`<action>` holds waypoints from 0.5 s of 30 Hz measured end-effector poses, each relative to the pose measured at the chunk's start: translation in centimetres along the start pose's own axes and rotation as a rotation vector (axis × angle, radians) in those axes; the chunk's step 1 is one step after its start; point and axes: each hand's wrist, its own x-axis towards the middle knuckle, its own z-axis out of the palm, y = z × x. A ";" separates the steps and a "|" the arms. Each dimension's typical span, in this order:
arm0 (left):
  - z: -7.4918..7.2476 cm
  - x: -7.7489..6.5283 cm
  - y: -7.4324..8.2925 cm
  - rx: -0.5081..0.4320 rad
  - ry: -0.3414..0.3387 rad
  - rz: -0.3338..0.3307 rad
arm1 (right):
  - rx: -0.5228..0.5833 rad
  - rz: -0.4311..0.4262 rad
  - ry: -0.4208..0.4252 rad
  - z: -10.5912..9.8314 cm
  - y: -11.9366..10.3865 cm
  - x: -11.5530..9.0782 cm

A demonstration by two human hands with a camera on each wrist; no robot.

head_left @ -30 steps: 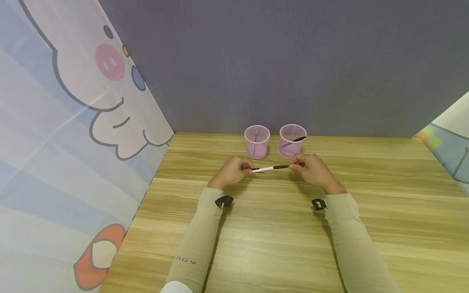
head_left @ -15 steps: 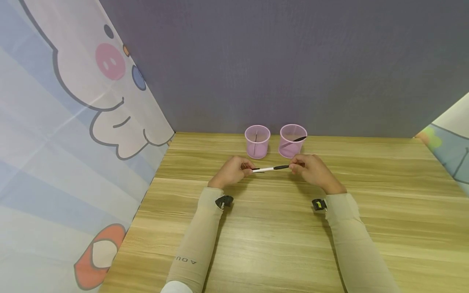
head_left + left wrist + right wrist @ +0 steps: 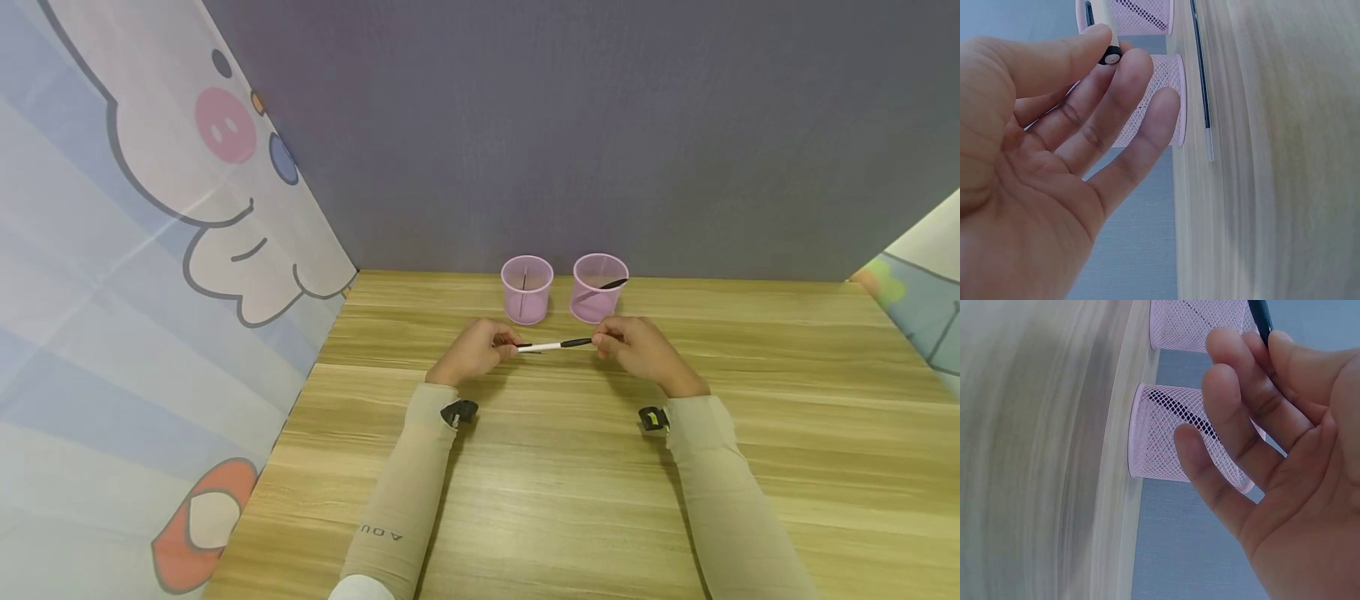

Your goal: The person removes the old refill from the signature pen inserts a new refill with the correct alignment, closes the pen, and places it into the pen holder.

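Observation:
A white pen with a black front section (image 3: 547, 346) spans the gap between both hands, held above the table. My left hand (image 3: 474, 352) pinches its white, black-tipped end between thumb and fingers. At the black end, the thumb and fingers of my right hand (image 3: 641, 352) grip it. Below the pen, a thin dark refill with a clear end (image 3: 1202, 75) lies on the table, shown in the left wrist view. Behind the hands stand two pink mesh cups. A thin dark stick is in the left cup (image 3: 512, 310); a black pen-like thing leans in the right cup (image 3: 577, 307).
The wood-grain table (image 3: 555, 500) runs back to a grey panel (image 3: 600, 133) right behind the cups. On the left hangs a cartoon-printed curtain (image 3: 112, 333); another printed sheet (image 3: 918, 300) is at the right edge.

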 end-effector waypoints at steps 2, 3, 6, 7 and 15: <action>0.0 0.0 0.0 -0.002 0.001 0.001 | -0.002 0.004 -0.009 0.0 0.0 0.0; 0.0 0.0 0.0 -0.004 0.002 0.002 | -0.005 0.005 -0.013 0.0 0.0 0.0; -0.1 0.0 0.1 -0.011 0.007 0.010 | -0.011 0.005 -0.017 -0.1 -0.1 0.0; -0.1 0.0 0.1 -0.013 0.008 0.012 | -0.011 0.006 -0.019 -0.1 -0.2 0.0; -0.1 -0.1 0.3 -0.018 0.013 0.020 | -0.008 0.003 -0.027 -0.1 -0.2 0.0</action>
